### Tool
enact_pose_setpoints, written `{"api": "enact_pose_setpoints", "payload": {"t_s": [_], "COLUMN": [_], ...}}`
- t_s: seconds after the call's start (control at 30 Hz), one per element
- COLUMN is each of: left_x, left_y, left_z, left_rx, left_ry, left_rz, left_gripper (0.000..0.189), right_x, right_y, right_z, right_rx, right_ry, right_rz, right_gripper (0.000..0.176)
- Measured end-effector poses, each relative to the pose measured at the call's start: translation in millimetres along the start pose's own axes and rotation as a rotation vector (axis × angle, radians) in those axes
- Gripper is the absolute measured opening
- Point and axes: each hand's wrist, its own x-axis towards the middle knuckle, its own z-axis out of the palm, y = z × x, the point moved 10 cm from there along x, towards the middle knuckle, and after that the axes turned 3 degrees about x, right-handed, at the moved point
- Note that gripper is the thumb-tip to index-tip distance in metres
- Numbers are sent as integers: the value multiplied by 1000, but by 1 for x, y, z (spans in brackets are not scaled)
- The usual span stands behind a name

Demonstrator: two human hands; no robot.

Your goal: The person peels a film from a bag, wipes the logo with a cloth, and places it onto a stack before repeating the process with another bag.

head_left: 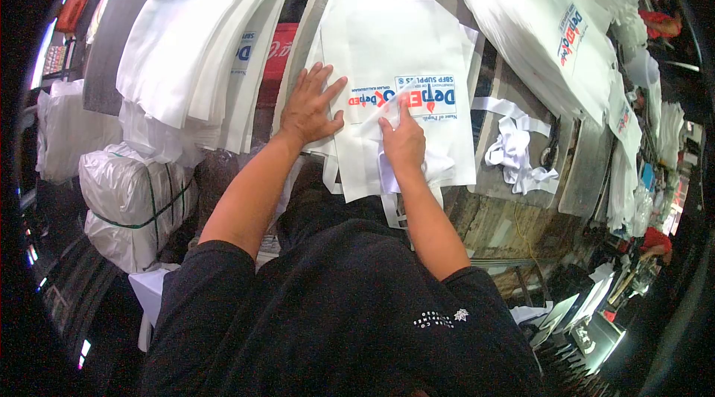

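A printed white fabric bag [402, 32] lies flat on a grey board, its blue and red lettering upside down to me. My left hand [309, 105] rests on the bag's left edge, open, fingers spread. Over the print is my right hand [405, 142], index finger stretched onto the lettering and thumb apart. Its other fingers curl inward, and a white fabric strip [387, 176] shows on either side of the wrist, seemingly held in the palm. The curled fingertips are hidden. More white fabric sheets stick out beneath the bag.
Loose white strips [518, 151] lie in a heap on the right. Stacks of white bags stand at the upper right [521, 24] and upper left [194, 32]. A tied plastic-wrapped bundle [134, 199] sits at left. Another person's arm [657, 246] shows far right.
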Motion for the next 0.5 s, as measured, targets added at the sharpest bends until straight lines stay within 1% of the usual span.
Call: {"api": "enact_pose_setpoints", "payload": {"t_s": [0.1, 0.23, 0.5], "left_x": [0, 0, 1], "left_y": [1, 1, 2], "left_z": [-1, -1, -2], "left_rx": [0, 13, 27], "left_ry": [4, 1, -7], "left_rz": [3, 7, 9], "left_gripper": [65, 65, 66], "right_x": [-1, -4, -9], "right_y": [2, 1, 3], "right_z": [1, -2, -3], "right_rx": [-4, 19, 10], "right_ry": [-21, 0, -48], "right_rz": [26, 30, 102], "right_gripper": [68, 68, 71]}}
